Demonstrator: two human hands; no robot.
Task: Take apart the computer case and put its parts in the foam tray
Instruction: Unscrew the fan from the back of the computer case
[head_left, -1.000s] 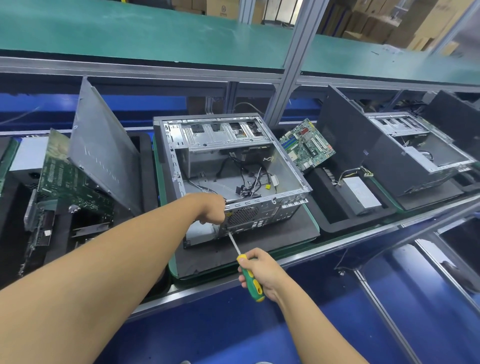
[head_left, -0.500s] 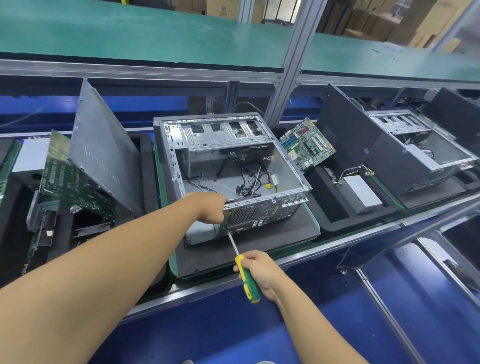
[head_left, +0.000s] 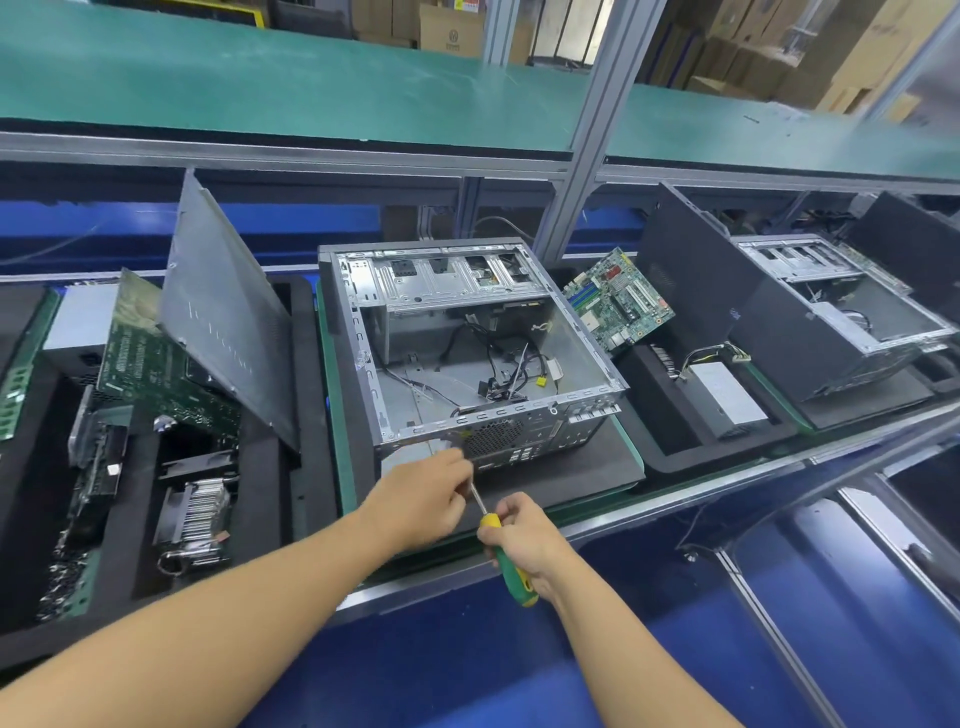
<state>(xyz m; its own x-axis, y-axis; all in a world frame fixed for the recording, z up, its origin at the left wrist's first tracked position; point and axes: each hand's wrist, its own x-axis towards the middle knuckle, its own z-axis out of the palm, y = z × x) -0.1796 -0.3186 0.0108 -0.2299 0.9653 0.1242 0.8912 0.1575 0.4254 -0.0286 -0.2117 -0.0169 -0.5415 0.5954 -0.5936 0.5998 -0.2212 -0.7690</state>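
While the right hand (head_left: 530, 538) grips the screwdriver (head_left: 511, 571) and the left hand (head_left: 421, 501) pinches its shaft by the computer case (head_left: 519, 431) rear, I'd hold the tip square, tbh.

Bare matt grey sheet metal of the computer case (head_left: 470, 332); glossy green-and-yellow plastic screwdriver handle (head_left: 511, 566); black matt foam tray (head_left: 270, 483).

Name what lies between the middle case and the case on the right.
Head view: a foam tray holding a tilted green circuit board and a grey power supply with its cables.
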